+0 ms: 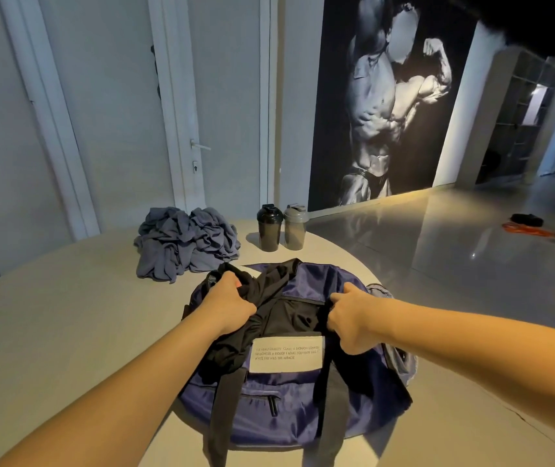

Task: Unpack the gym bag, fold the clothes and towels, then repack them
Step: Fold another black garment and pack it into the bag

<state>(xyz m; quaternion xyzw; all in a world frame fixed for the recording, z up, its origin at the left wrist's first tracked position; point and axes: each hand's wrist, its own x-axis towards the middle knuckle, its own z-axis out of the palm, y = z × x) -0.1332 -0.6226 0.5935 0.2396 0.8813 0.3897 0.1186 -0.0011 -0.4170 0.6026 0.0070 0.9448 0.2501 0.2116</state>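
Table [67, 315]: round and pale; everything I see stands on it.
Crumpled clothes [185, 244]: a grey-blue heap towards the table's far left edge, unfolded, well apart from the bag.
Left hand [227, 306]: I see its fingers curled tight, gripping a bunch of black garment [269, 291] at the left of the bag's opening.
Black garment: partly out, draped over the bag's left end, the rest down inside.
Shaker bottles: a black one [270, 232] and a grey one [294, 230], upright and side by side at the far edge, lids on; I cannot tell their contents.
Gym bag [269, 419]: navy with black straps, at the near edge, its top open.
Label [288, 353]: a white patch on the bag's side; I read "FASHION" and "THE MIRACLE", the rest is too small.
Right hand [350, 323]: fingers closed round the bag's fabric at the right of the opening.
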